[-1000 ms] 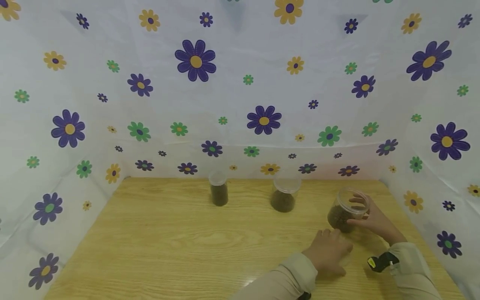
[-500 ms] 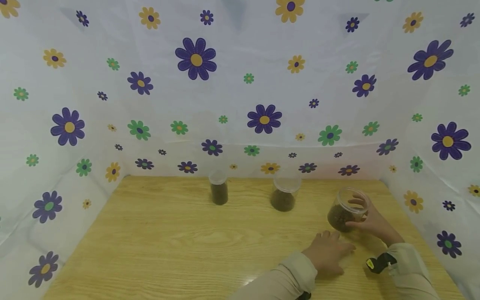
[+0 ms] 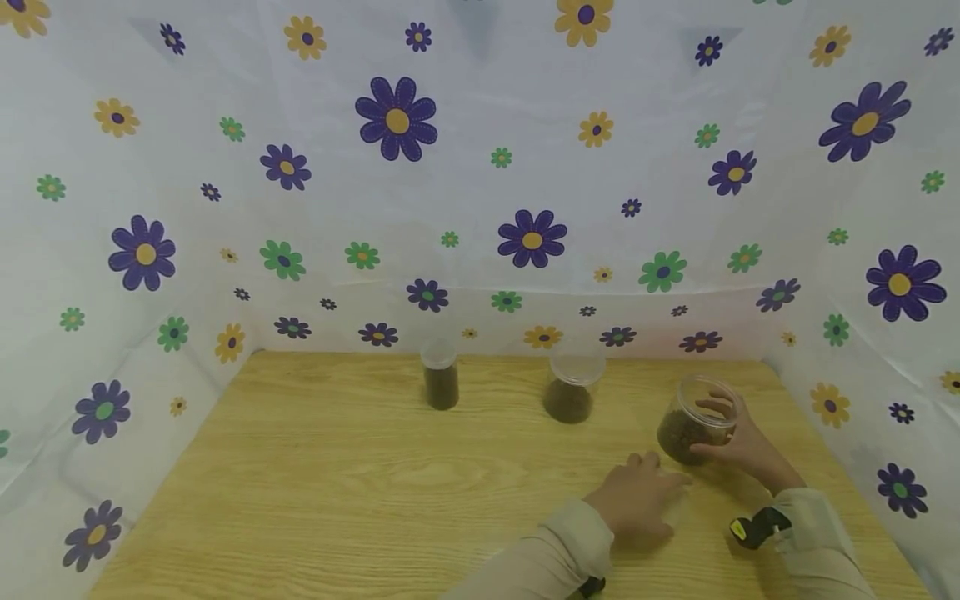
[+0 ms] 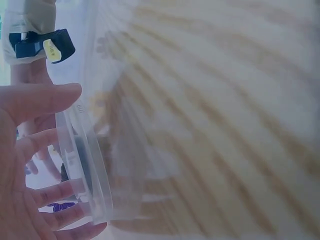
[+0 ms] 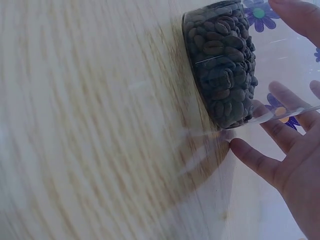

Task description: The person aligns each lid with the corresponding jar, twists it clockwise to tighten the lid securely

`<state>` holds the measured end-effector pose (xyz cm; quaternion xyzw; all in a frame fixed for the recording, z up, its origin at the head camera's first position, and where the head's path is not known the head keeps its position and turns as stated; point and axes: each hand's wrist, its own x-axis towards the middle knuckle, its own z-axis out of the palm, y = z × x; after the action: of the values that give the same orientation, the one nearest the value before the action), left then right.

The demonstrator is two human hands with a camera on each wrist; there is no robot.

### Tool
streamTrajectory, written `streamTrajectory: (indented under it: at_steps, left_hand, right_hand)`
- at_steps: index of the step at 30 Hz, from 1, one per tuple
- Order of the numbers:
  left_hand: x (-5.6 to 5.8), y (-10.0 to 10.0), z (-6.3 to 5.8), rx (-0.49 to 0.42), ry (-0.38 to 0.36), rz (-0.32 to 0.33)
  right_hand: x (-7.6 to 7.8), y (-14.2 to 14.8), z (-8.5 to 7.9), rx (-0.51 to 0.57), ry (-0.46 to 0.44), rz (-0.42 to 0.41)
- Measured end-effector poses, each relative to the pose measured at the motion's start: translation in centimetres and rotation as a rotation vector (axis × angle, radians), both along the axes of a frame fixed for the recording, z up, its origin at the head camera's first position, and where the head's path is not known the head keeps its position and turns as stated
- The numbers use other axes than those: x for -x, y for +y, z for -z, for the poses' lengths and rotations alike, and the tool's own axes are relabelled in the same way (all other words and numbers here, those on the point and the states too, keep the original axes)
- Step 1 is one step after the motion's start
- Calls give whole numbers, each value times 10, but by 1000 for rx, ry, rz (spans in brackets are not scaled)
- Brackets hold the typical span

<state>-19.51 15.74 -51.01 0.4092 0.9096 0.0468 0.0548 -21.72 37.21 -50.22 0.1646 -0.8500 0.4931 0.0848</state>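
Note:
My right hand (image 3: 750,450) holds an uncapped clear jar (image 3: 678,433) at the right of the table, thumb on the near side and fingers round the far side. Dark brown coffee beans (image 5: 222,70) fill its lower part in the right wrist view. Just left of and nearer than this jar, my left hand (image 3: 637,498) is low over the table, palm down. In the left wrist view its thumb and fingers lie round the rim of a clear plastic piece that looks like a jar lid (image 4: 97,170); in the head view the hand mostly hides it.
A wide clear jar (image 3: 572,396) with dark contents stands at the back, right of the middle. Left of it is a slim jar (image 3: 441,383), also dark inside. Flowered white cloth (image 3: 480,192) surrounds the wooden table (image 3: 337,483) at the back and sides.
My left hand has shifted a little to the left, away from the jar in the right hand. The right hand and its jar have stayed nearly still.

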Motion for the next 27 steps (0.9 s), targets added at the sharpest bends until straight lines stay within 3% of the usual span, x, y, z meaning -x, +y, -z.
streamTrajectory:
  at_steps: [16, 27]
  left_hand:
    - [7, -18, -5, -81, -42, -32]
    - [7, -33, -12, -136, -72, -66]
  right_hand:
    - [-1, 3, -1, -70, -37, 41]
    - [-4, 4, -2, -92, 0, 56]
